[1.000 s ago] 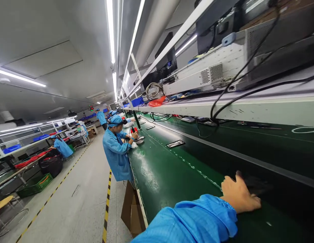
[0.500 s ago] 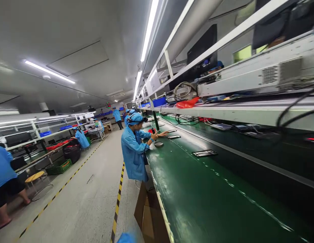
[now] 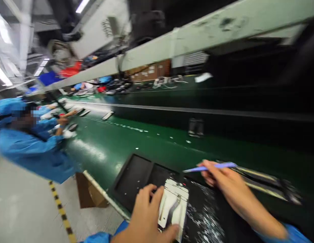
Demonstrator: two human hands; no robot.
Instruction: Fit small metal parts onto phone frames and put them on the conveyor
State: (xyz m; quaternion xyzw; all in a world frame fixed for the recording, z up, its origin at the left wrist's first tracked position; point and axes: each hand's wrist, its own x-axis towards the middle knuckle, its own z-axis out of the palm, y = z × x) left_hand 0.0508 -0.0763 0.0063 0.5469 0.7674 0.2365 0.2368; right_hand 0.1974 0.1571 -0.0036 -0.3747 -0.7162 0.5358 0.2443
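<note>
**White panel pressed down, blue plastic pick pinched**

A green assembly-line belt is seen with a black tray and a speckled black mat on it, and a co-worker beside its edge. The panel lies against the tray, held under the curled fingers of the left hand. The pick is pinched in the right hand.

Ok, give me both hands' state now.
Left hand: closed, gripping the edge of a white phone-sized panel.
Right hand: closed, pinching a slim lavender pick.
</note>
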